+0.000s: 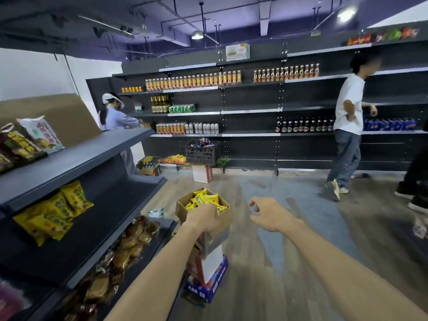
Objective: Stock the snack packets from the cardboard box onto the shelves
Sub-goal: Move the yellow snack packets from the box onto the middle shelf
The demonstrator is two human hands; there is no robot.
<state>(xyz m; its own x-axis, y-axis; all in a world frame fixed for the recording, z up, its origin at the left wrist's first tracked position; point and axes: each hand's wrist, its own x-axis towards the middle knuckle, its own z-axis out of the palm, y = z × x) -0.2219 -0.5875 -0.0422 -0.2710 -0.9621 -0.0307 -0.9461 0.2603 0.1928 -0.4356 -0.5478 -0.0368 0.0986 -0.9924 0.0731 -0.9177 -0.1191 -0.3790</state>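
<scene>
An open cardboard box (224, 220) stands on a stack of other boxes in the aisle, filled with yellow snack packets (205, 200). My left hand (203, 218) reaches into the box's near side, fingers closed over packets at its rim. My right hand (269, 215) hovers to the right of the box, fingers spread, holding nothing. On my left is a dark shelf unit (120, 144); its middle shelf holds matching yellow packets (54, 213).
The top left shelf holds mixed snack bags (30, 140); the lowest holds brown packaged snacks (120, 253). A blue carton (208, 288) sits under the box. Two people stand at the far drink shelves (231, 107), and a black crate (202, 152) rests there.
</scene>
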